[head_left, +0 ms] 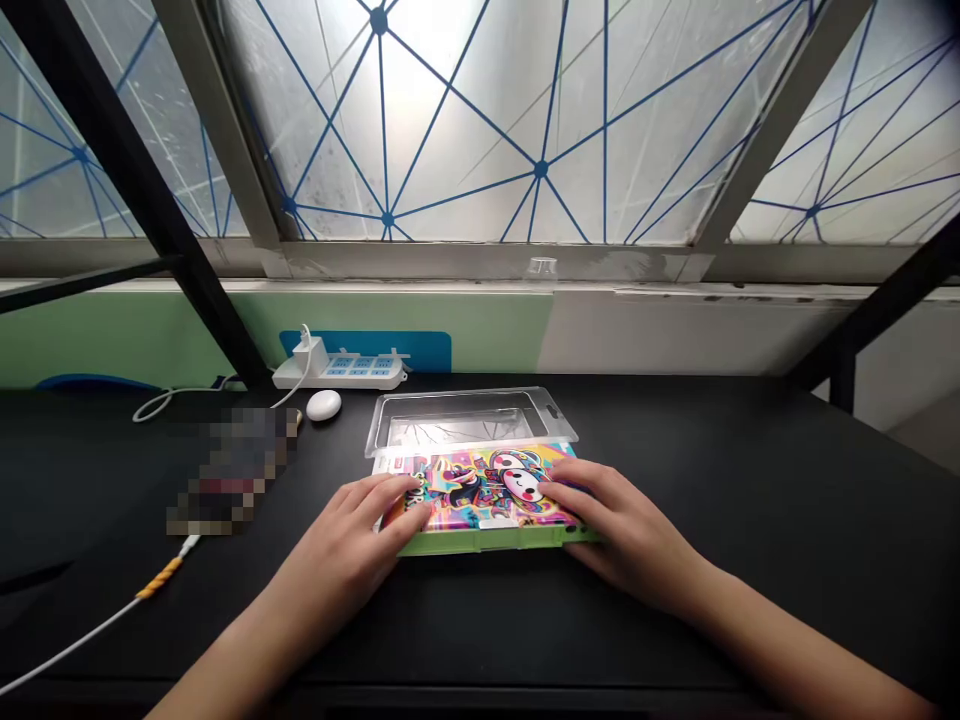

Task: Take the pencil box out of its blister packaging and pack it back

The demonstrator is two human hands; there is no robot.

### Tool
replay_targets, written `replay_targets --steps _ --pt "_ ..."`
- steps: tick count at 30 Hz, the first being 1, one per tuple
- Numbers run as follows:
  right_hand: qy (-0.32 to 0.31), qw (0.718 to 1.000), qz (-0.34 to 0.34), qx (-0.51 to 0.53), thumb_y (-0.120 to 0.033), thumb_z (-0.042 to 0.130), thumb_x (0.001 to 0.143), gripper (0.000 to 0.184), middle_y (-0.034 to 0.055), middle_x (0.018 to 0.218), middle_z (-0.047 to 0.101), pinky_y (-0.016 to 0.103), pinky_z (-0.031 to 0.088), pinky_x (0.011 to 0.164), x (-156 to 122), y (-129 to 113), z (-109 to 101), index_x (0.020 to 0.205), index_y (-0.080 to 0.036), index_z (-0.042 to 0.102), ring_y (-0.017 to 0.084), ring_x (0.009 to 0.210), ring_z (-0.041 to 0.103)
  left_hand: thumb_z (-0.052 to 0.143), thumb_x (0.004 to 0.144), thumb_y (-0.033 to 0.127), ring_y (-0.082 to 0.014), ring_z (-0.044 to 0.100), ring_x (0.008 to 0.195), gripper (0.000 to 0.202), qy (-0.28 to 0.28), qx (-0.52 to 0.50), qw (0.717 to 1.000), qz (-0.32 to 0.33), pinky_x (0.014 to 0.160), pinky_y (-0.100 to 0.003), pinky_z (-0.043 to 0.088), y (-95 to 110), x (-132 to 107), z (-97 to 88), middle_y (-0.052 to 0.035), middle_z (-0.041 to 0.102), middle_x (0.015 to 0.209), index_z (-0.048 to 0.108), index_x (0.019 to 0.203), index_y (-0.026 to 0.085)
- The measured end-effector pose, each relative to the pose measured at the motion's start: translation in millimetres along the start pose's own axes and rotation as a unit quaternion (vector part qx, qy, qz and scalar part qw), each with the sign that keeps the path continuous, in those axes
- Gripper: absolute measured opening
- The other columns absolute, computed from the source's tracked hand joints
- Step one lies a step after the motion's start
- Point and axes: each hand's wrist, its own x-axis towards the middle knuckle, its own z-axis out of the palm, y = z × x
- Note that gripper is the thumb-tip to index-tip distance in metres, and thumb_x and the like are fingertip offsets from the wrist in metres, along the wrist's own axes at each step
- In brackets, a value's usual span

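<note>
A flat cartoon-printed box (480, 492) with a light green side lies on the black desk in front of me. Its top shows bright pink, yellow and blue figures. My left hand (360, 530) grips the box's left end, with fingers bent over the printed top. At the other end, my right hand (626, 525) has fingers on top and its thumb low by the green edge. Directly behind the box, and touching or overlapping its back edge, is a clear plastic tray-like cover (465, 418). The box's underside is hidden.
A blurred-out device (236, 475) lies to the left with a white cable (82, 635) plugged in. Behind it are a white round case (324, 405) and a power strip (360, 372) against the wall. Black slanted frame bars (202, 270) flank the desk (720, 480).
</note>
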Motion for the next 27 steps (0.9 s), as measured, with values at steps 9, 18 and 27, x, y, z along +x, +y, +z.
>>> replay_targets --steps 9,18,27 --pt "-0.092 0.968 0.175 0.155 -0.045 0.069 0.092 0.061 0.0126 0.154 0.050 0.048 0.049 0.111 -5 15 -1 0.148 -0.030 0.050 0.031 0.138 0.052 0.070 0.092 0.043 -0.0346 0.046 0.142 0.078 -0.106 -0.190 0.954 -0.206 0.113 -0.053 0.044 -9 -10 2.7 -0.0085 0.045 0.158 0.028 0.157 0.038" --pt "0.013 0.927 0.305 0.216 -0.056 0.050 0.099 0.041 0.0076 0.115 0.078 0.044 0.057 0.090 11 30 -2 0.116 -0.028 0.075 0.030 0.105 0.072 0.079 0.082 0.037 -0.0343 0.050 0.139 0.106 -0.105 -0.255 0.922 -0.271 0.113 -0.049 0.044 -9 -3 1.6 -0.0121 0.052 0.149 0.010 0.163 0.035" --pt "0.073 0.845 0.441 0.294 -0.061 0.059 0.093 0.037 0.0012 0.082 0.070 0.032 0.056 0.065 14 33 9 0.105 -0.026 0.068 0.020 0.071 0.065 0.081 0.079 0.043 -0.0334 0.043 0.145 0.119 -0.122 -0.258 0.915 -0.285 0.117 -0.049 0.039 -8 -1 0.9 -0.0080 0.051 0.154 -0.002 0.164 0.036"
